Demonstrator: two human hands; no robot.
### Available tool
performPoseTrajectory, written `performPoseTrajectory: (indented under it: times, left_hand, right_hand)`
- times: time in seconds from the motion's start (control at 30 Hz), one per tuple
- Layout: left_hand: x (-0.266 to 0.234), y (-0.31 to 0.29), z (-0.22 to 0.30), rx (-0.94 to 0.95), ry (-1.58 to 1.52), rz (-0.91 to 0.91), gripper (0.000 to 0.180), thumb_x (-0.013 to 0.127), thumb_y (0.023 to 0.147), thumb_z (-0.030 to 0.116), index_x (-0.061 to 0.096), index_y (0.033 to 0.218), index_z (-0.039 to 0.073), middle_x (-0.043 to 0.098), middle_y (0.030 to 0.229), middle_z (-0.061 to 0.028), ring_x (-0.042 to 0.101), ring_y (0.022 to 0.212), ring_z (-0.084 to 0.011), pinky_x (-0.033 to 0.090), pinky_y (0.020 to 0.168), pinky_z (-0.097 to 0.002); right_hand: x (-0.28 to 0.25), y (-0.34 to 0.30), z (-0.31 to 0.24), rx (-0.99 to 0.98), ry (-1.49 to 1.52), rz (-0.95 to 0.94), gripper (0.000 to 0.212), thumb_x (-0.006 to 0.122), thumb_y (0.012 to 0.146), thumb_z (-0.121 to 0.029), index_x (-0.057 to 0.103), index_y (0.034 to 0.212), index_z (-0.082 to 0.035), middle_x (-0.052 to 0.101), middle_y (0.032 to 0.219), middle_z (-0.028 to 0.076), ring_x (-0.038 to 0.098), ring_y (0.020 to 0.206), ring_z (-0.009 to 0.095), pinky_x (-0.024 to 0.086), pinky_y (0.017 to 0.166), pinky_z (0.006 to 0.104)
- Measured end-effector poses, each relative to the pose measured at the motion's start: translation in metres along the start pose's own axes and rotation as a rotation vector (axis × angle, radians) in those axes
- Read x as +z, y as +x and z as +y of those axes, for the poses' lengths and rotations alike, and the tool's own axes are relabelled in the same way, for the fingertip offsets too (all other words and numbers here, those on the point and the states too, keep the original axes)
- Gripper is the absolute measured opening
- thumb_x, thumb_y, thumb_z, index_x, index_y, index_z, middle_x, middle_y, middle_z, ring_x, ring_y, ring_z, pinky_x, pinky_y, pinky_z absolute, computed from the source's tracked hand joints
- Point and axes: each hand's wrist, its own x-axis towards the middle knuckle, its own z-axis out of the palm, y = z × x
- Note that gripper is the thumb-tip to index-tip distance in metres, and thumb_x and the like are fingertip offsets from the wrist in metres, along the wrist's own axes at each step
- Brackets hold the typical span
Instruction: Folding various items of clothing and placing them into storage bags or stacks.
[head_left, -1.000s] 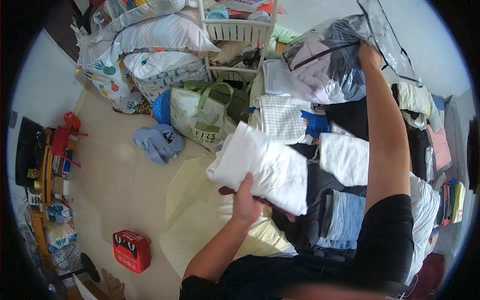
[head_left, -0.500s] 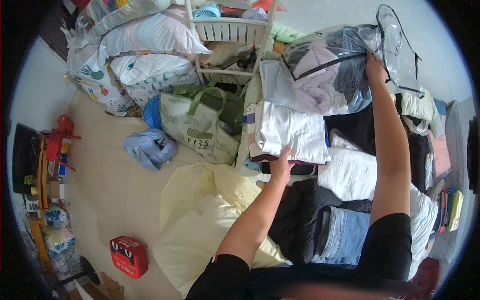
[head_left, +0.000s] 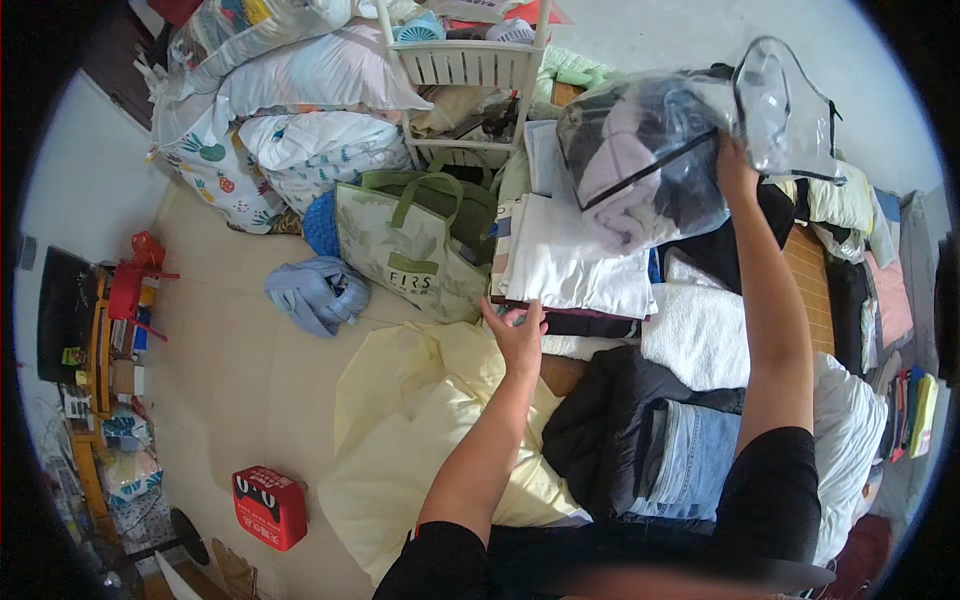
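Observation:
My right hand (head_left: 738, 172) is closed on a clear plastic storage bag (head_left: 655, 190) with black edging, near its opening. Inside the bag are a pale lilac fluffy item and dark cloth. The bag's lower part hangs over a stack of folded clothes, with a white folded garment (head_left: 570, 262) on top. My left hand (head_left: 516, 330) is at the near left corner of that stack, fingers apart, touching its lower edge. Its fingertips are partly hidden by the cloth.
Near me lie folded jeans (head_left: 695, 460), a black padded garment (head_left: 595, 425), a white towel (head_left: 697, 335) and pale yellow fabric (head_left: 420, 430). A green tote bag (head_left: 405, 245) stands left of the stack, beside a white shelf rack (head_left: 465, 65). A red box (head_left: 270, 508) sits on the floor.
My left hand has shifted from the front of the white garment left to the stack's corner, and its fingers have spread. The plastic bag and my right hand have moved slightly left and nearer.

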Motion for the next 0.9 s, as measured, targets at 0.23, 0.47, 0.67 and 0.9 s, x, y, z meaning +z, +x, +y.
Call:
performPoseTrajectory:
  times: [0.23,0.47,0.67,0.9]
  left_hand:
    - [-0.051,-0.01,-0.047,0.132,0.35,-0.245,0.079,0.064,0.083,0.008,0.017,0.145,0.009,0.051,0.109,-0.0137,0.06,0.074,-0.0162,0.051,0.066,-0.0272]
    - [-0.13,-0.028,-0.048,0.07,0.511,-0.389,0.06,0.062,0.087,0.012,0.03,0.138,0.007,0.053,0.108,-0.0104,0.061,0.083,-0.0174,0.05,0.069,-0.0272]
    - [-0.131,-0.065,-0.024,0.045,0.457,-0.466,0.038,0.061,0.089,0.014,0.049,0.124,0.004,0.056,0.102,-0.0081,0.06,0.087,-0.0172,0.05,0.078,-0.028]
    - [-0.131,-0.071,-0.022,0.073,0.713,-0.576,0.036,0.058,0.087,0.012,0.05,0.12,-0.001,0.059,0.095,-0.0087,0.06,0.08,-0.0154,0.049,0.072,-0.0257]
  right_hand:
    - [0.05,-0.141,-0.015,0.013,0.628,0.011,0.039,0.052,0.086,-0.015,0.05,0.123,-0.002,0.055,0.117,0.02,0.049,0.113,0.038,0.037,0.098,0.0445]
    - [-0.061,-0.247,-0.094,0.092,0.486,0.276,0.063,0.065,0.076,-0.012,0.039,0.132,-0.003,0.038,0.135,0.029,0.035,0.125,0.046,0.026,0.106,0.0515]
    - [-0.131,-0.385,-0.093,0.064,0.423,-0.202,0.055,0.07,0.074,-0.021,0.05,0.122,-0.004,0.039,0.134,0.025,0.033,0.128,0.044,0.022,0.107,0.0563]
    - [-0.209,-0.362,-0.029,0.171,0.226,-0.161,0.028,0.063,0.081,-0.029,0.064,0.1,-0.008,0.057,0.118,0.014,0.041,0.125,0.033,0.022,0.108,0.0543]
